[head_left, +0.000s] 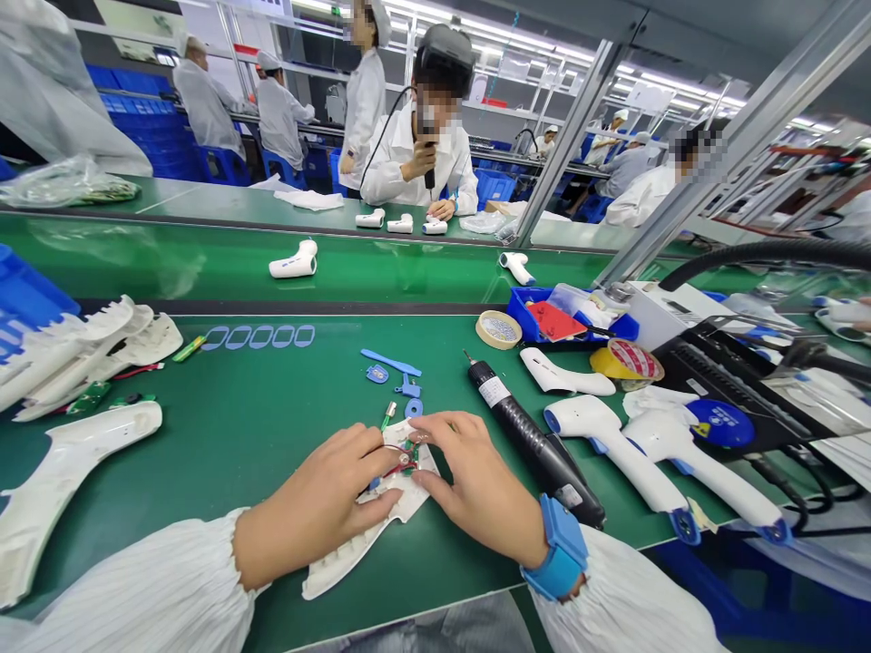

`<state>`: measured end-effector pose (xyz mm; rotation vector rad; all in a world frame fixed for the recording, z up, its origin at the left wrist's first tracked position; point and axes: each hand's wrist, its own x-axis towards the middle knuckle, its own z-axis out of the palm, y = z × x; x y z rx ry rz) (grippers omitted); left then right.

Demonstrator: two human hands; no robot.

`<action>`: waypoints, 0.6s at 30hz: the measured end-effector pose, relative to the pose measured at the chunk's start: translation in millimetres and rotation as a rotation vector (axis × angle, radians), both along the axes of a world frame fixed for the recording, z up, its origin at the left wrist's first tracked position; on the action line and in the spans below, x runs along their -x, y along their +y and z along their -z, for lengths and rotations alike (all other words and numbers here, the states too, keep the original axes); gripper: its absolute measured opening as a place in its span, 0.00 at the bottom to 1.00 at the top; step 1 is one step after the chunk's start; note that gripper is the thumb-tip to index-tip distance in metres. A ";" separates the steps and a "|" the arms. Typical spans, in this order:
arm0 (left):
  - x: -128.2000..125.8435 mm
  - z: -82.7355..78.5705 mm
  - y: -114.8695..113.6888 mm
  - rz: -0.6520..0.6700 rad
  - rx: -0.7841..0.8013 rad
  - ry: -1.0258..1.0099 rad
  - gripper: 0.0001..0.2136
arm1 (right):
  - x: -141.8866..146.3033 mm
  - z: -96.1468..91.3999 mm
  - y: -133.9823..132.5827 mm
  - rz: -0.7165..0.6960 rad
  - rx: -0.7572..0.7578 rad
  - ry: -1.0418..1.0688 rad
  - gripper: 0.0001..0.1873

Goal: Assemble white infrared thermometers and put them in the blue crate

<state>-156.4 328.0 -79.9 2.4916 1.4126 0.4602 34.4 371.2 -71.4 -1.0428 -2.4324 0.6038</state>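
Note:
A white plastic thermometer shell half (367, 535) lies open side up on the green table (259, 426), with a small circuit board and red wires (406, 453) inside it. My left hand (319, 503) lies over the shell, fingertips pinched at the wires. My right hand (473, 481), with a blue wrist strap (563, 549), presses its fingers on the board from the right. A black electric screwdriver (537, 444) lies just right of my right hand.
Stacked white shell halves (82, 349) sit at the left, with one more (61, 472) near the edge. Assembled thermometers (632, 453) lie at the right by tape rolls (500, 329), a blue parts bin (523, 308) and small blue parts (401, 376). Other workers sit beyond the conveyor (204, 258).

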 end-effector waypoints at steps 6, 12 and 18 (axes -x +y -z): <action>-0.2 -1.6 0.6 0.003 0.012 0.004 0.05 | -3.1 1.6 2.6 0.003 0.055 0.027 0.24; -0.9 -1.8 1.1 0.000 0.015 0.014 0.05 | -0.4 -0.3 7.1 -0.018 0.113 -0.008 0.27; -1.1 -4.2 2.2 -0.003 0.035 0.059 0.06 | -11.2 -16.0 1.7 -0.097 -0.004 -0.096 0.28</action>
